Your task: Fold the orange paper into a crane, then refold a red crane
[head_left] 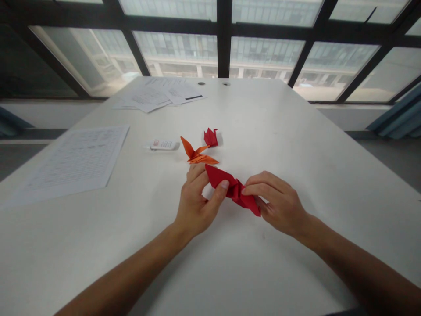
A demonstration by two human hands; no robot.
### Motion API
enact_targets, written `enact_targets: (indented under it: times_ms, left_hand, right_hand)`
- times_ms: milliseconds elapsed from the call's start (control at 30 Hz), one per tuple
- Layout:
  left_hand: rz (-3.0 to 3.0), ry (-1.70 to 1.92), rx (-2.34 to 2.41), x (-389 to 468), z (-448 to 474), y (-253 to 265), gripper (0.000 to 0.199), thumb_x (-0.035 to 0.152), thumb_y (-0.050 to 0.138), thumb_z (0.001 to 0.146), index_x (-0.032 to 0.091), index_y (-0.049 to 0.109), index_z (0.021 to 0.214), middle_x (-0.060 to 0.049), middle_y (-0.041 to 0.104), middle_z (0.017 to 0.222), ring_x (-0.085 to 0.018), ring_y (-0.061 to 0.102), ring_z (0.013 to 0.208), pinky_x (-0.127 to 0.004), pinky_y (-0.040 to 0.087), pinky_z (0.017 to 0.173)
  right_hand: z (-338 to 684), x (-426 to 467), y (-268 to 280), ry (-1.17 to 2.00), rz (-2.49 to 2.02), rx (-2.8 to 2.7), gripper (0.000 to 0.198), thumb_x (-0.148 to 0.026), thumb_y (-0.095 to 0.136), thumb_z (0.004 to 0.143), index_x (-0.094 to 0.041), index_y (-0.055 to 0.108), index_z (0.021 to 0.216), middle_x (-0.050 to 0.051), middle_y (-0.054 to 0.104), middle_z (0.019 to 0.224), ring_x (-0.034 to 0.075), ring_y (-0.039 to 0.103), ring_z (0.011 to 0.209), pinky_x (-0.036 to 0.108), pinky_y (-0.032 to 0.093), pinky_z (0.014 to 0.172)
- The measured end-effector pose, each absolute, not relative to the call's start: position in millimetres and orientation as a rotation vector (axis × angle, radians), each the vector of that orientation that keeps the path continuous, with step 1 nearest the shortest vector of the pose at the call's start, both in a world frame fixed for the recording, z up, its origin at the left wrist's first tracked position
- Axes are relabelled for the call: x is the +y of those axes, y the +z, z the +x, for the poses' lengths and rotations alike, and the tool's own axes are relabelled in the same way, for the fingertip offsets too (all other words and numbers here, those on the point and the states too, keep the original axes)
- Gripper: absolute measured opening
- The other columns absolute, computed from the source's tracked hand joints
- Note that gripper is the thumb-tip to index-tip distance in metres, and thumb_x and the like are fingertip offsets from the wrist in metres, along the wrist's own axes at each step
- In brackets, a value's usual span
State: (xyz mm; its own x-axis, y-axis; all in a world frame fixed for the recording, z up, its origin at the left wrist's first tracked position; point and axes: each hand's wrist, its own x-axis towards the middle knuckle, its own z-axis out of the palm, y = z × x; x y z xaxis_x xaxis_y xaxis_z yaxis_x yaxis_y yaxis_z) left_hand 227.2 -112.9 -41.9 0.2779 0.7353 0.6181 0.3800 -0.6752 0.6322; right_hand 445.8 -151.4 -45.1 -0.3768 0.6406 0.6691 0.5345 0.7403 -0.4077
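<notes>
left hand (194, 202) pinching red folded paper (234, 189) (far end) | right hand (275, 202) pinching near end

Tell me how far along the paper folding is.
Done: an orange folded paper bird and a small red folded paper figure sit on the white table. In hand: the left hand and right hand pinch a half-folded red paper piece. Left: its final shape.
</notes>
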Motion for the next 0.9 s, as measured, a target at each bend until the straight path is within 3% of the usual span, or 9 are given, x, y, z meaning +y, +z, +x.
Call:
enact_targets:
  times_ms: [167,333,567,767,900]
  left_hand:
    - [2.191,1.416,0.966,-113,228,-44,0.008,0.021,0.063,0.096,0.021,0.070,0.096,-0.003,0.068,0.098,-0.020,0.061,0.097,-0.036,0.048,0.093]
    - [2.081,1.350,0.973,-112,228,-44,0.010,0.024,0.062,0.097,0.021,0.071,0.094,-0.003,0.070,0.101,-0.023,0.062,0.107,-0.036,0.046,0.097]
    - [1.714,1.034,0.947,-107,228,-45,0.026,0.038,0.057,0.101,0.017,0.067,0.088,-0.001,0.064,0.082,-0.015,0.056,0.077,-0.028,0.045,0.075]
    - [1.533,0.954,0.857,-108,227,-42,0.032,0.044,0.059,0.099,0.018,0.057,0.082,0.003,0.051,0.069,-0.011,0.044,0.062,-0.023,0.036,0.056]
    - [1.461,0.884,0.784,-110,229,-44,0.023,0.039,0.067,0.096,0.019,0.057,0.090,0.001,0.061,0.079,-0.010,0.052,0.068,-0.022,0.040,0.061]
  right_hand:
    - [445,-150,-45,0.152,-0.848,-2.028,0.025,-0.002,0.067,0.088,-0.022,0.067,0.105,0.008,0.072,0.100,0.021,0.067,0.090,0.037,0.057,0.082]
    - [442,-152,-37,0.371,-0.950,-1.961,0.021,-0.005,0.066,0.089,-0.021,0.067,0.101,0.006,0.070,0.101,0.019,0.067,0.093,0.034,0.056,0.082]
    - [442,-149,-38,1.117,-1.237,-1.549,0.006,-0.024,0.066,0.095,-0.023,0.069,0.099,0.001,0.073,0.092,0.017,0.068,0.080,0.031,0.053,0.072]
    - [441,-144,-37,1.498,-1.073,-1.201,0.012,-0.029,0.074,0.091,-0.020,0.070,0.095,0.002,0.074,0.091,0.017,0.068,0.083,0.032,0.053,0.078]
    - [442,-142,-37,1.588,-0.994,-1.139,0.014,-0.029,0.076,0.090,-0.020,0.073,0.100,0.002,0.073,0.092,0.014,0.064,0.079,0.029,0.051,0.074]
